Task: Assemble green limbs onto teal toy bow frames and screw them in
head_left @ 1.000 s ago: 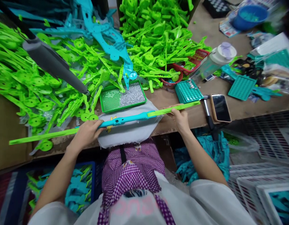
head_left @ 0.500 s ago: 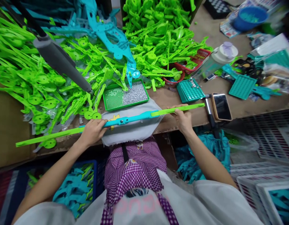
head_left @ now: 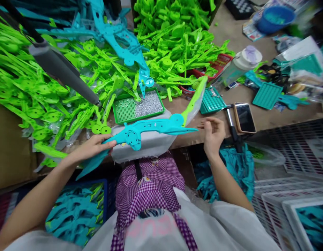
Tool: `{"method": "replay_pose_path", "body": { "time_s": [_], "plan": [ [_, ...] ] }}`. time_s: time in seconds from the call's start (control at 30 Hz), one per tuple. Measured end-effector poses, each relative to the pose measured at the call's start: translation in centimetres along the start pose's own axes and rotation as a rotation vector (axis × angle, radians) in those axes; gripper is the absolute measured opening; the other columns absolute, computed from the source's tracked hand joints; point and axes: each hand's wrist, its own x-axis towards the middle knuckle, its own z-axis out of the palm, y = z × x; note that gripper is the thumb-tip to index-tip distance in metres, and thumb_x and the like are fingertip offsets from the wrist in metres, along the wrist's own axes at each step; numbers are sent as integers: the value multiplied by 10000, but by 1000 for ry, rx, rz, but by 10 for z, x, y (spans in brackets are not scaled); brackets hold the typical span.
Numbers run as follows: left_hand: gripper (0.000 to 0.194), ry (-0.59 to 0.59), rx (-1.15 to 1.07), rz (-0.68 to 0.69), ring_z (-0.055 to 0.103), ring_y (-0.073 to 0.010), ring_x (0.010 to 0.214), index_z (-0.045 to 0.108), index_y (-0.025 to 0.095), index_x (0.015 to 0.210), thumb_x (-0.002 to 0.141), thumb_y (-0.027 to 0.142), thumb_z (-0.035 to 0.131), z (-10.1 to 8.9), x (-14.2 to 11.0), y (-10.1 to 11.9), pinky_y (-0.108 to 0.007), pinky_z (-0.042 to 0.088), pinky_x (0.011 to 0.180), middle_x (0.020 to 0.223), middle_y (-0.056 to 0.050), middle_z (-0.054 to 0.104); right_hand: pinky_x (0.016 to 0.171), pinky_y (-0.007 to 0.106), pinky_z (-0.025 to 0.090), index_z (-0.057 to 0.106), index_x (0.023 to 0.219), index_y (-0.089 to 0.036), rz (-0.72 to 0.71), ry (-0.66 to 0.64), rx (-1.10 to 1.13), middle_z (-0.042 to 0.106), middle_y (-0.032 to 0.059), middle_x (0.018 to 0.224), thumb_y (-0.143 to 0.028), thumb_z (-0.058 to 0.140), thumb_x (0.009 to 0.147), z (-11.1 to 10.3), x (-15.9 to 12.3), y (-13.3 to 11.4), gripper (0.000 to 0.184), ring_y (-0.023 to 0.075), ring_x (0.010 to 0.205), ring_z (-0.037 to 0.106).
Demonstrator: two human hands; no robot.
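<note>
My left hand (head_left: pixel 97 144) is closed on one end of a turquoise plastic part (head_left: pixel 151 126), thumb on top. The part lies sideways above a white cloth (head_left: pixel 156 143), its broad face turned up. A lime-green plastic arm (head_left: pixel 194 101) is joined at its right end and points up and away; another green arm (head_left: pixel 50 150) shows at the left, partly behind my wrist. My right hand (head_left: pixel 213 134) is just past the part's pointed right tip, apart from it. Its fingers are loosely bent, with nothing visible in them. Beyond the part sits a green tray (head_left: pixel 123 108) with small silver pieces (head_left: pixel 151 104).
A grey powered screwdriver (head_left: pixel 64 73) hangs at left above heaped green arms (head_left: pixel 28 83). Another turquoise part (head_left: pixel 127 48) lies on the pile. At right are a teal tray (head_left: pixel 212 101), a hammer (head_left: pixel 232 122), a phone (head_left: pixel 244 118) and a bottle (head_left: pixel 240 64). Crates (head_left: pixel 276 195) stand below.
The part has rolled from edge-on to showing its broad face, and its green arm at right has swung upward. My right hand has let go and moved slightly right; my left hand still holds on.
</note>
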Motion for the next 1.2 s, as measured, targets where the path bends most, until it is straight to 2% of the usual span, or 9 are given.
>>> {"method": "replay_pose_path", "body": {
  "time_s": [0.13, 0.43, 0.53, 0.63, 0.77, 0.83, 0.93, 1.07, 1.2],
  "plan": [
    [385, -217, -256, -33, 616, -164, 602, 648, 150, 864, 896, 503, 497, -8, 14, -10, -277, 491, 555, 658, -69, 688, 971, 513, 563, 672, 1199, -297, -381, -256, -328, 711, 119, 1173, -537, 632, 903, -9, -10, -1, 383, 307, 1079, 692],
    [456, -393, -137, -170, 663, -188, 591, 764, 161, 937, 908, 443, 407, -20, 44, -14, -336, 566, 595, 661, -101, 696, 1145, 538, 408, 662, 1302, -373, -492, -673, -579, 710, 36, 1313, -452, 574, 974, 12, 14, -19, 348, 281, 1288, 602],
    [408, -337, -39, -138, 679, -217, 609, 788, 204, 868, 898, 456, 468, -23, 50, -15, -353, 578, 578, 701, -128, 718, 1112, 540, 418, 657, 1307, -372, -537, -790, -567, 707, 23, 1327, -445, 549, 988, 21, 21, -25, 344, 274, 1248, 620],
    [356, -274, -48, -151, 677, -223, 614, 793, 200, 876, 880, 442, 532, -22, 50, -18, -370, 586, 579, 737, -134, 731, 1054, 526, 423, 672, 1266, -366, -587, -788, -554, 709, 17, 1328, -421, 513, 1003, 29, 24, -25, 312, 279, 1226, 620],
    [326, 6, -20, -200, 666, -223, 617, 789, 185, 932, 871, 418, 569, -19, 48, -21, -377, 575, 576, 704, -103, 704, 990, 505, 411, 670, 1257, -352, -679, -741, -588, 717, 22, 1315, -386, 484, 1016, 37, 24, -20, 307, 287, 1183, 626],
    [335, 91, 12, -111, 669, -222, 655, 785, 183, 958, 881, 426, 568, -23, 49, -22, -370, 568, 599, 727, -98, 708, 966, 483, 414, 666, 1264, -339, -761, -722, -609, 725, 32, 1300, -349, 470, 1021, 40, 24, -18, 313, 278, 1154, 640],
    [390, 36, 120, 58, 678, -218, 762, 766, 194, 1046, 875, 501, 598, -45, 41, -20, -352, 568, 684, 826, -90, 745, 935, 428, 409, 657, 1271, -302, -919, -660, -612, 741, 50, 1267, -295, 495, 1011, 44, 29, -19, 306, 247, 1106, 664],
    [556, 63, 315, 157, 691, -224, 984, 722, 200, 1180, 926, 630, 476, -69, -7, -17, -361, 548, 881, 1120, -97, 750, 886, 377, 397, 653, 1254, -265, -1110, -580, -608, 769, 53, 1201, -259, 563, 987, 49, 41, -27, 282, 218, 1018, 681],
    [500, 452, 564, 211, 669, -267, 1125, 709, 228, 1224, 935, 595, 531, -34, -65, -27, -382, 514, 959, 1258, -100, 706, 839, 367, 397, 656, 1237, -256, -1128, -626, -613, 778, 50, 1169, -276, 564, 989, 54, 54, -40, 265, 210, 943, 675]
  ]
}}
